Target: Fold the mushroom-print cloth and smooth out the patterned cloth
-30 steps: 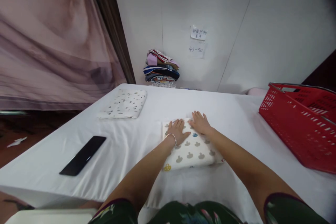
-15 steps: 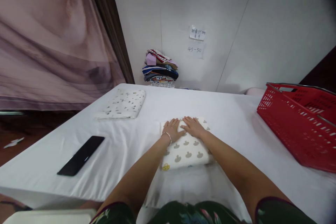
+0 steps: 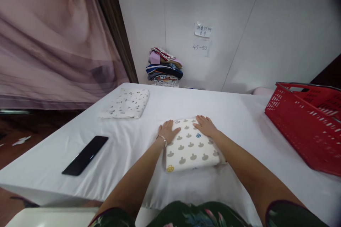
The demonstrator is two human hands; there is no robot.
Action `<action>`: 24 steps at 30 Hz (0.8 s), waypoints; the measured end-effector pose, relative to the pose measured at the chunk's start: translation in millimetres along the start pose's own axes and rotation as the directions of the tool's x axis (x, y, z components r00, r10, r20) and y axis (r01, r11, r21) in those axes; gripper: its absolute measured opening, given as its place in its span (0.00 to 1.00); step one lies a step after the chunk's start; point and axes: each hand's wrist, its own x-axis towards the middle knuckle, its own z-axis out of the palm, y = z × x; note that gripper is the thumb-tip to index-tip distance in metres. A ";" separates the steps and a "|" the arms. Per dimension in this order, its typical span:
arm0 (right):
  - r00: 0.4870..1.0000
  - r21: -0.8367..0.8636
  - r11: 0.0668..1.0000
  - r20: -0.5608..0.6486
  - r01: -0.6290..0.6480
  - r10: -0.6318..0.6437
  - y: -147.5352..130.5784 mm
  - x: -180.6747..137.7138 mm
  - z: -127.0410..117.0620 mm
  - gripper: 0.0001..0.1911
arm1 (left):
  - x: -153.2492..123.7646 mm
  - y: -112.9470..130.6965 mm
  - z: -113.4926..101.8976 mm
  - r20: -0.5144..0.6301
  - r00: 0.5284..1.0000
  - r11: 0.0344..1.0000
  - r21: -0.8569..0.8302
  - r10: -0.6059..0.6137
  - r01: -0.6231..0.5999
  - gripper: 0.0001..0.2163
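Observation:
In front of me a folded white cloth (image 3: pixel 190 149) with grey mushroom prints lies flat on the white-covered table (image 3: pixel 133 145). A few of its prints are blue or yellow. My left hand (image 3: pixel 167 132), with a bracelet at the wrist, rests along the cloth's left edge, fingers extended and thumb on the fabric. At the far right corner my right hand (image 3: pixel 206 126) lies flat, fingers stretched out. Neither hand grips anything. A second folded white cloth (image 3: pixel 127 103) with small dark prints sits at the far left of the table.
A black phone-like slab (image 3: pixel 85 155) lies on the left side of the table. On the right stands a red plastic basket (image 3: pixel 303 124). Beyond the table's back edge, a stack of folded clothes (image 3: pixel 164 65) leans near the wall. A white stool (image 3: pixel 53 217) is at lower left.
My hands have slid apart over the mushroom-print cloth, the left towards its left edge and the right towards its right side, uncovering the middle. The view has shifted slightly.

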 end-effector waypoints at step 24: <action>0.828 0.945 0.221 0.081 -0.240 0.554 32.4 -109.8 1.3 0.33 | -71.7 -14.5 5.6 -0.114 0.951 0.709 -0.692 -0.287 0.131 0.21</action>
